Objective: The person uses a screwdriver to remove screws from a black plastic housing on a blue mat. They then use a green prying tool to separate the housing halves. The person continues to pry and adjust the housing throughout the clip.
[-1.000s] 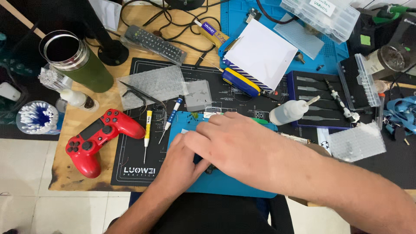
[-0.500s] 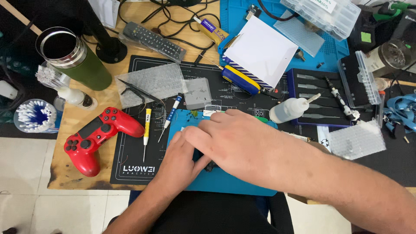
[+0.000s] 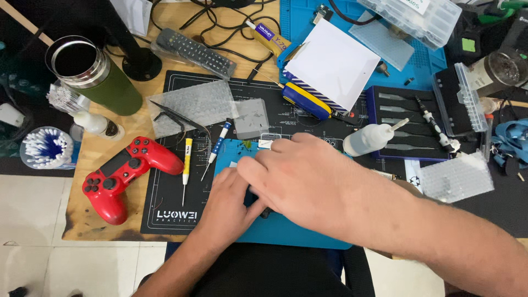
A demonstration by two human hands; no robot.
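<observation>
Workbench, head view, both hands at the near edge.

Right hand: laid palm-down across the blue work mat, fingers stretched leftward and spread flat, not clenched. It covers whatever lies beneath; only a small dark part shows at its lower edge, so whether the fingers grasp anything cannot be told.

Left hand: rests on the same mat, partly under the right hand, its fingers curled toward the dark part (touching or gripping, cannot tell).

Blue work mat: lies on a larger black mat, at the front of the wooden table.

Items just left of the hands, on the black mat: a yellow-handled screwdriver and a blue-handled screwdriver, side by side, apart from both hands; black tweezers lying on a sheet of bubble wrap.

Further left: red game controller, half on the black mat, half on the wood; green tumbler with steel rim, upright; tub of cotton swabs.

To the rear: grey remote control; white paper pad over a blue-and-yellow tool.

Right of the hands: white squeeze bottle, lying on its side, near the right hand's knuckles but apart; tray of precision tools.
</observation>
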